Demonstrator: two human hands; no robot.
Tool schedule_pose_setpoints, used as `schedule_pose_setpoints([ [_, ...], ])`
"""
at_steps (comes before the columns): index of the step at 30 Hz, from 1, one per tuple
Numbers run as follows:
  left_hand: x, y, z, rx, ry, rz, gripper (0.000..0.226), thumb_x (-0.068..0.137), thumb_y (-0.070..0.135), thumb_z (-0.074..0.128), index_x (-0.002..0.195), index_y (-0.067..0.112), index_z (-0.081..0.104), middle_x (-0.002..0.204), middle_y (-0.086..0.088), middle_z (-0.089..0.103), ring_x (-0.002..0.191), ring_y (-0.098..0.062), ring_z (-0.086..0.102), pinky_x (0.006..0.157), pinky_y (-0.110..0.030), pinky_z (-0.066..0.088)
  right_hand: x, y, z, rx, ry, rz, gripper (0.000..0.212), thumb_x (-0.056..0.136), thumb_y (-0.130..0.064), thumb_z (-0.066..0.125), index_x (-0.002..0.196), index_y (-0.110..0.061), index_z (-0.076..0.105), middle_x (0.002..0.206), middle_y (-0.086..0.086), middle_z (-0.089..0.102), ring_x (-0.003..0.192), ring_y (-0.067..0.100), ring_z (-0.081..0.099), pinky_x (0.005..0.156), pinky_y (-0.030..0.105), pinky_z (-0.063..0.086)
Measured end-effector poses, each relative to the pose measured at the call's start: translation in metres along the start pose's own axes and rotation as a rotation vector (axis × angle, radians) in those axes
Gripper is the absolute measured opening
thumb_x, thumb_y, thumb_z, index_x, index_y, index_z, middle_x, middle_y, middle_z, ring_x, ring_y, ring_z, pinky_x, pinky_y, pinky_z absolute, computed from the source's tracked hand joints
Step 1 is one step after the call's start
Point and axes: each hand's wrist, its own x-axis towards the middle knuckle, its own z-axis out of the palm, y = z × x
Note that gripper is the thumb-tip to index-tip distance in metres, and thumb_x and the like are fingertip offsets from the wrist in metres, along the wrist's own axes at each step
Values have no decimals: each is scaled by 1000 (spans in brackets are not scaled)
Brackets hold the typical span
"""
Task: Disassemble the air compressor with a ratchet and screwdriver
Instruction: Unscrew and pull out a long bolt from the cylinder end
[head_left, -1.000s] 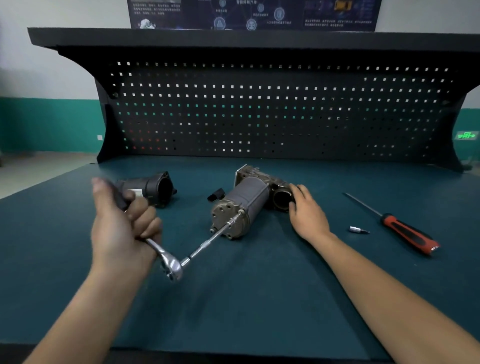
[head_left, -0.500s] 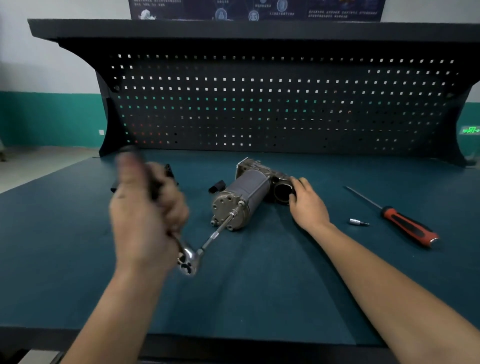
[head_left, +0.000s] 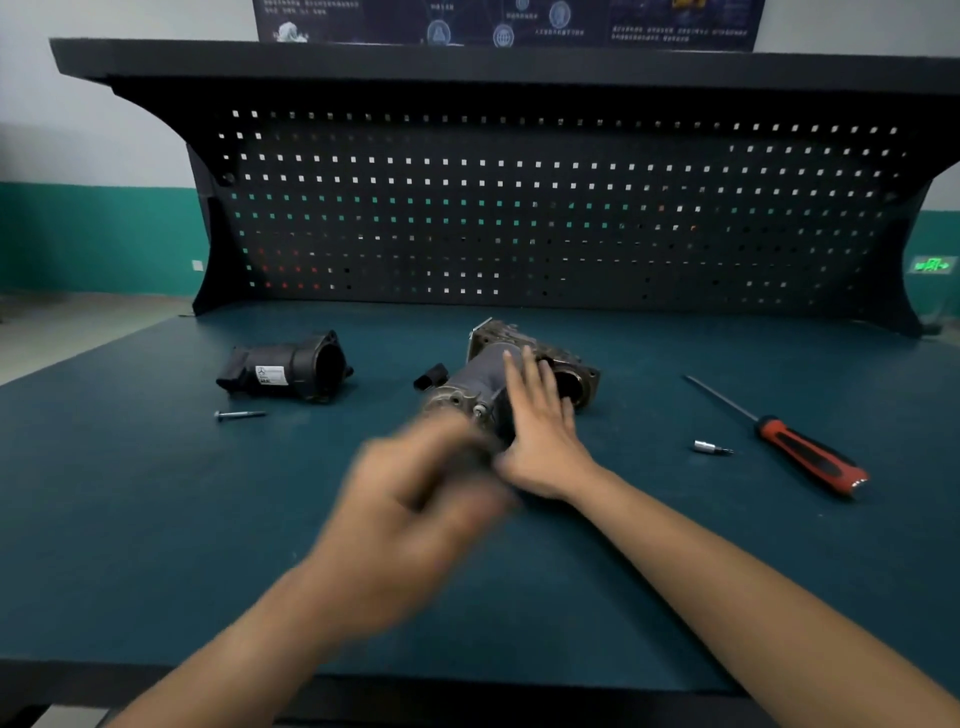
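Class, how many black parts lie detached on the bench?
2: a large black housing far left, and a small black plug beside the compressor body. More may be hidden.

**Teal bench, six pieces down**

Teal bench top (head_left: 156, 493), black pegboard (head_left: 519, 218) upright along twelve o'clock. At centre, compressor body (head_left: 480, 374) on its side. From there: small black plug (head_left: 431, 375) just beside at nine; black housing (head_left: 291, 369) and loose bolt (head_left: 240, 414) farther out toward nine; socket bit (head_left: 711, 448) and red-handled screwdriver (head_left: 800, 449) toward four, near each other, not touching.
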Motion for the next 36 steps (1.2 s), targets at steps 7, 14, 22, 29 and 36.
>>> schedule_pose_setpoints([
  [7, -8, -5, -6, 152, -84, 81, 22, 89, 39, 51, 73, 25, 47, 65, 7, 48, 50, 11, 38, 51, 1, 30, 8, 2, 15, 57, 168, -31, 95, 70, -60, 64, 146, -27, 17, 155, -10, 7, 143, 12, 5, 115, 49, 15],
  [14, -2, -47, -51, -1180, 1133, -751, 47, 96, 48, 34, 59, 20, 32, 37, 9, 22, 28, -7, 21, 30, -16, 18, 4, 1, 13, 108, 174, -36, 96, 69, -60, 68, 146, -28, 20, 155, -11, 10, 143, 12, 7, 116, 39, 19],
  [22, -12, -13, -22, -135, 48, 34, 14, 78, 33, 55, 68, 27, 48, 55, 9, 45, 45, 6, 43, 45, -4, 32, 4, 0, 12, 114, 167, -49, 96, 68, -57, 69, 146, -27, 20, 155, -10, 9, 143, 13, 7, 116, 40, 19],
  [29, 12, -12, -34, -47, 220, -196, 37, 94, 19, 43, 58, 29, 48, 43, 11, 40, 35, 7, 33, 36, -7, 28, 6, 1, 11, -179, 178, -33, 95, 68, -75, 52, 145, -31, 18, 154, -14, 9, 142, 11, -10, 106, 54, -18],
  [36, 14, -41, -57, -1016, 1029, -793, 47, 94, 57, 33, 63, 21, 33, 37, 8, 19, 28, -8, 18, 29, -15, 16, 5, -1, 6, -130, 154, -47, 94, 69, -73, 56, 144, -30, 20, 153, -14, 13, 142, 7, -3, 108, 55, -14],
])
